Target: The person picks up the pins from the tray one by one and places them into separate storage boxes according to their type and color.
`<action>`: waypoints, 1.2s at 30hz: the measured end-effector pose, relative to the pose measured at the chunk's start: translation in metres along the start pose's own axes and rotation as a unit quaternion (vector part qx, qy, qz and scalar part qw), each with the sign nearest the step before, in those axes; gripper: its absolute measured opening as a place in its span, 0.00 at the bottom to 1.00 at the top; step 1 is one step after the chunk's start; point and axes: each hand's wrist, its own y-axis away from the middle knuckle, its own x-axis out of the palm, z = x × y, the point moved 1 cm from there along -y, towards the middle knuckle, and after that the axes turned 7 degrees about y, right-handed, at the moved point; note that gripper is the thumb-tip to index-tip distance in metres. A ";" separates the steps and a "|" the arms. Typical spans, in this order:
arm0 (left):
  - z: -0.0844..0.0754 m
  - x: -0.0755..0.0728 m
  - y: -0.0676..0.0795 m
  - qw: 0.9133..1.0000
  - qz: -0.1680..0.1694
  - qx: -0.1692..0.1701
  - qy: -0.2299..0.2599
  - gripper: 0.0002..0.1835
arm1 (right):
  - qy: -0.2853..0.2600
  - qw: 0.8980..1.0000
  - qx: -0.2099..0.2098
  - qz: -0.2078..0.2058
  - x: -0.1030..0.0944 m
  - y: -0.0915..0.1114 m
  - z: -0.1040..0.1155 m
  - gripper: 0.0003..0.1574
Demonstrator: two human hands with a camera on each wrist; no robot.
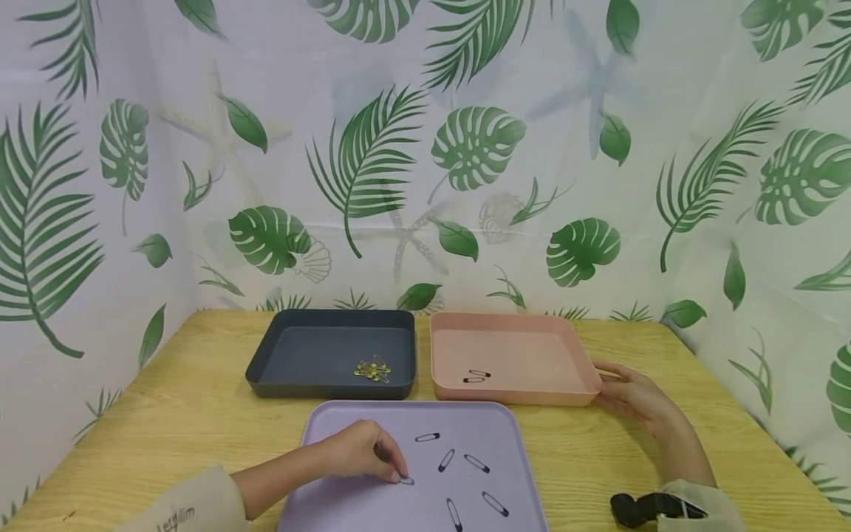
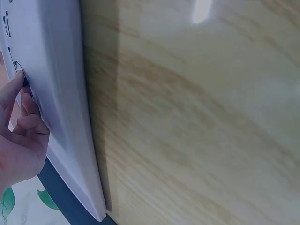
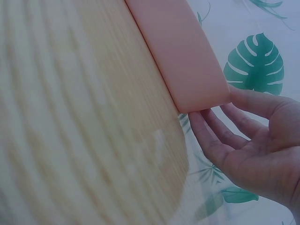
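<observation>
Over the lilac tray, the left hand pinches a black safety pin between thumb and fingertips, close to the tray's surface. In the left wrist view this safety pin shows its dark head at the fingertips. Several black safety pins lie spread over the tray, right of that hand. At the right end of the pink tray, the right hand touches the outer wall with extended fingers. The right wrist view has its fingertips at the tray's corner. Two black safety pins lie inside the pink tray.
A dark blue tray stands at the back left, holding a small heap of gold safety pins. The wooden table meets leaf-printed cloth at the back and sides. A black strap device sits by the right sleeve.
</observation>
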 end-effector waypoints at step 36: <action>-0.029 -0.015 -0.059 0.999 -0.044 -0.007 -0.004 0.04 | 0.009 1.000 -0.003 0.002 0.002 0.001 0.002 0.37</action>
